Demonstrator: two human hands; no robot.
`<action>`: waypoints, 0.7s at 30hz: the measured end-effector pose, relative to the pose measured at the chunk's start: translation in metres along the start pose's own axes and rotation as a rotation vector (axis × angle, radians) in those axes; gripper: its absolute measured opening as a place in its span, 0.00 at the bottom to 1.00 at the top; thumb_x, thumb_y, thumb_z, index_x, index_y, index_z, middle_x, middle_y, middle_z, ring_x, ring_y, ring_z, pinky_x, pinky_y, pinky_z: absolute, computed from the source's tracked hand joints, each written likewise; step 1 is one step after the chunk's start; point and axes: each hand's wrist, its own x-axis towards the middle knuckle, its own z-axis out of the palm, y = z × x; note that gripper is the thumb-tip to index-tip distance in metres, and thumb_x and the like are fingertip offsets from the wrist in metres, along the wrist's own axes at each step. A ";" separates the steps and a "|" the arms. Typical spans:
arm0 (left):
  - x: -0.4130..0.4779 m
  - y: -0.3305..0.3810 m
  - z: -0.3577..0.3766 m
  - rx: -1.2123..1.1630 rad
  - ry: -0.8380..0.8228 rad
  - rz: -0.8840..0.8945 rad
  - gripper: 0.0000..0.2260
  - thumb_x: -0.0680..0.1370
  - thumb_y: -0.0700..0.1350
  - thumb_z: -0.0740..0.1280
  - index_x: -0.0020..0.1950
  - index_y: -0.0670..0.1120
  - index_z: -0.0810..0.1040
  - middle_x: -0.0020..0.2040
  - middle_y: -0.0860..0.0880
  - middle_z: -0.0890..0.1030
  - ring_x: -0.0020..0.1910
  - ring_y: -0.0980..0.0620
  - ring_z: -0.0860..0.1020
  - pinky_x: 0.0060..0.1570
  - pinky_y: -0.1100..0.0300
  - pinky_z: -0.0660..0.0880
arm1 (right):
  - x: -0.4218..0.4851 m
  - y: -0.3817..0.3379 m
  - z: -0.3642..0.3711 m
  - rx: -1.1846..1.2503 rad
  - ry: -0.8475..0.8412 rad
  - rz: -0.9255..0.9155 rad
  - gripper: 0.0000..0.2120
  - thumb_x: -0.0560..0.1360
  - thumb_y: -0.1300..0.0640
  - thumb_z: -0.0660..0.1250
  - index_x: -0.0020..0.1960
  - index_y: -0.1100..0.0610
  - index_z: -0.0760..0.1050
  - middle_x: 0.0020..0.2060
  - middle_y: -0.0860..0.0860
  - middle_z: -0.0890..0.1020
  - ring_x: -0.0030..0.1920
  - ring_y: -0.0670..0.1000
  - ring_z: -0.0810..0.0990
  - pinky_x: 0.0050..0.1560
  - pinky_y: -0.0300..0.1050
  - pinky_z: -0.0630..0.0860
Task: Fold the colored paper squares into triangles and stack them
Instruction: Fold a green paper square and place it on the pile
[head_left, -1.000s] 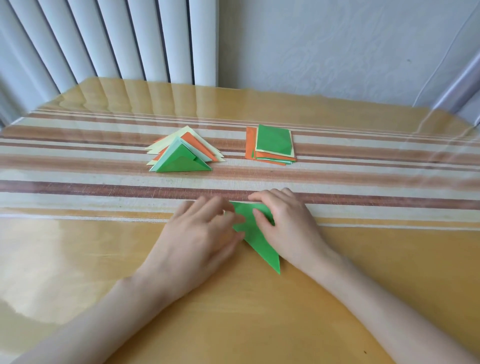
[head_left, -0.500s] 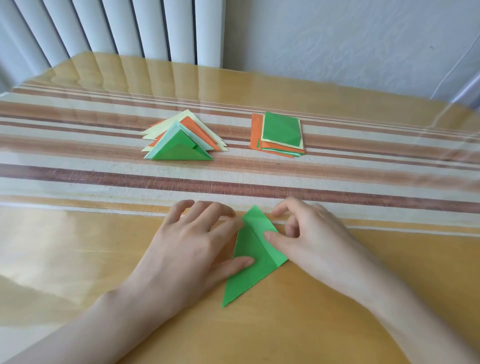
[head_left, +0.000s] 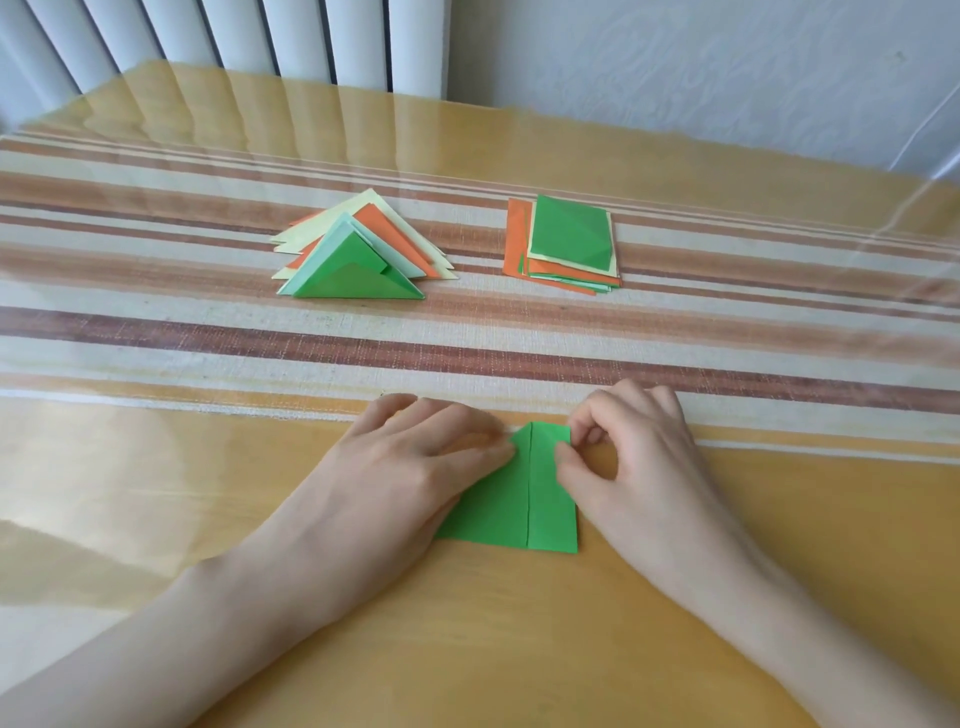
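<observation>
Several triangles (head_left: 358, 275) stacked; squares pile (head_left: 569, 234) unfolded. On desk (head_left: 519, 649), green sheet (head_left: 519, 499) mid-fold: left hand (head_left: 410, 467) presses it with flat fingers, right hand (head_left: 634, 457) pinches its flap.

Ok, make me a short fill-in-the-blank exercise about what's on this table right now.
The paper that the left hand presses down is ____. The stack of folded triangles lies to the ____ of the stack of flat squares. The right hand pinches the paper's ____ side.
Missing words: green; left; right.
</observation>
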 end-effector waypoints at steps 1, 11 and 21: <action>-0.001 0.001 0.001 0.002 -0.011 0.002 0.17 0.78 0.44 0.56 0.63 0.48 0.79 0.59 0.50 0.79 0.55 0.48 0.78 0.56 0.54 0.68 | -0.002 0.002 0.002 0.005 0.041 -0.024 0.05 0.71 0.58 0.69 0.40 0.53 0.73 0.39 0.46 0.73 0.45 0.52 0.69 0.49 0.46 0.66; 0.000 0.005 0.001 0.029 -0.047 -0.030 0.22 0.75 0.41 0.54 0.66 0.45 0.76 0.58 0.47 0.77 0.52 0.46 0.75 0.53 0.53 0.67 | -0.007 -0.003 0.007 -0.234 0.225 -0.271 0.03 0.73 0.59 0.68 0.44 0.57 0.80 0.42 0.49 0.77 0.46 0.52 0.71 0.46 0.47 0.68; 0.003 0.008 0.002 0.027 -0.066 -0.048 0.23 0.74 0.41 0.53 0.66 0.44 0.76 0.57 0.47 0.77 0.52 0.44 0.76 0.53 0.54 0.66 | -0.012 0.000 0.009 -0.330 0.244 -0.351 0.04 0.72 0.64 0.70 0.44 0.59 0.83 0.40 0.51 0.79 0.45 0.55 0.73 0.44 0.48 0.67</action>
